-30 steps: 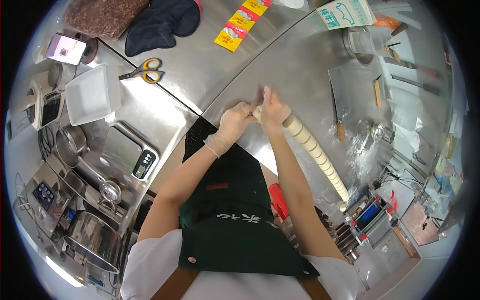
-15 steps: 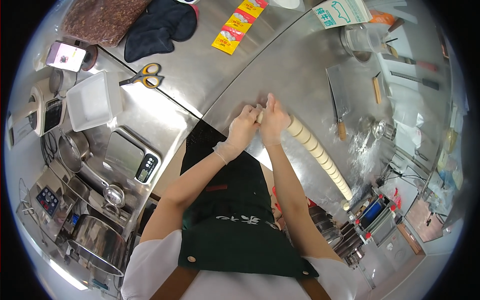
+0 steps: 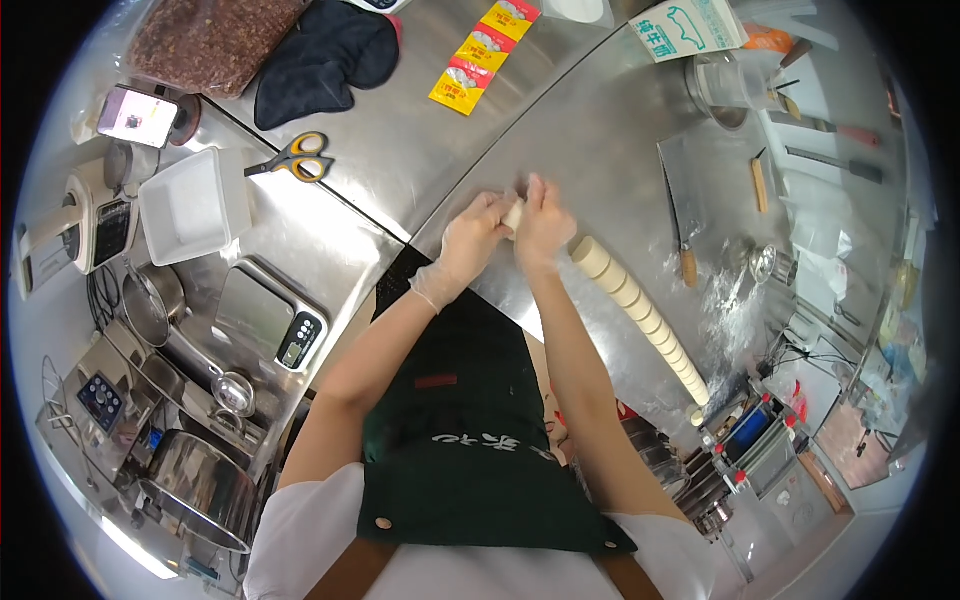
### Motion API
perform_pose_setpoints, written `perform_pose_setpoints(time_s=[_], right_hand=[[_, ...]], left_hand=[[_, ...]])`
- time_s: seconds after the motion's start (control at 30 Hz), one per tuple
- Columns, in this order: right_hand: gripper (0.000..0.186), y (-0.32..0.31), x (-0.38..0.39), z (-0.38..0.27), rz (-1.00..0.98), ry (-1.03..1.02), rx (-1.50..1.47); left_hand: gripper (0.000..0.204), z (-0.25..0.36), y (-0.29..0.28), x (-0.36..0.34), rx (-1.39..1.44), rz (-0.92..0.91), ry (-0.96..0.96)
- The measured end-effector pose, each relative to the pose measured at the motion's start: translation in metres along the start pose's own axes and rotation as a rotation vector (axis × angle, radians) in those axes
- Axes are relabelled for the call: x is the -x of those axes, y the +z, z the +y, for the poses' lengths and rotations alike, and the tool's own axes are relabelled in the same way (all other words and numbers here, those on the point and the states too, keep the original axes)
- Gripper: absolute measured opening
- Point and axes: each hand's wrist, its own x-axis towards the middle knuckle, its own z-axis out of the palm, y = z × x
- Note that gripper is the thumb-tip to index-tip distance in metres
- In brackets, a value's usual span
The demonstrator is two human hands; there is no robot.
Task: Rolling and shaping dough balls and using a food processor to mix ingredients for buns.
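Note:
Both of my hands wear clear plastic gloves and meet above the steel worktop (image 3: 600, 150). Between them is a small piece of pale dough (image 3: 514, 216), partly covered by the fingers. My left hand (image 3: 474, 238) closes on its left side, and my right hand (image 3: 545, 228) grips it from the right. Just right of my right hand, a row of cut dough pieces (image 3: 640, 308) runs down to the lower right, the pieces lying side by side. One small end piece (image 3: 697, 416) sits at its far end.
A cleaver (image 3: 682, 215) and a wooden-handled tool (image 3: 759, 182) lie to the right, near scattered flour (image 3: 728, 300). On the left are a digital scale (image 3: 270, 312), a white plastic tub (image 3: 195, 207) and scissors (image 3: 296, 158). Yellow-and-red packets (image 3: 484, 55) lie at the back.
Both hands have moved slightly up and left, away from the row. The dough piece between them shows more, and a wider gap separates my right hand from the row.

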Motion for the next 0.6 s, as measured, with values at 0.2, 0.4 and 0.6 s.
perform_pose_setpoints(time_s=[0.2, 0.4, 0.6], right_hand=[[0.029, -0.005, 0.018, 0.009, -0.060, 0.161, -0.082], [0.026, -0.009, 0.017, 0.002, -0.027, 0.192, -0.105], [0.025, -0.013, 0.040, 0.001, 0.059, 0.170, -0.163]], left_hand=[[0.041, 0.009, -0.003, 0.006, -0.109, -0.093, 0.027], [0.053, 0.001, -0.007, -0.002, -0.157, -0.075, 0.209], [0.058, -0.002, -0.013, 0.015, -0.103, -0.174, 0.266]])
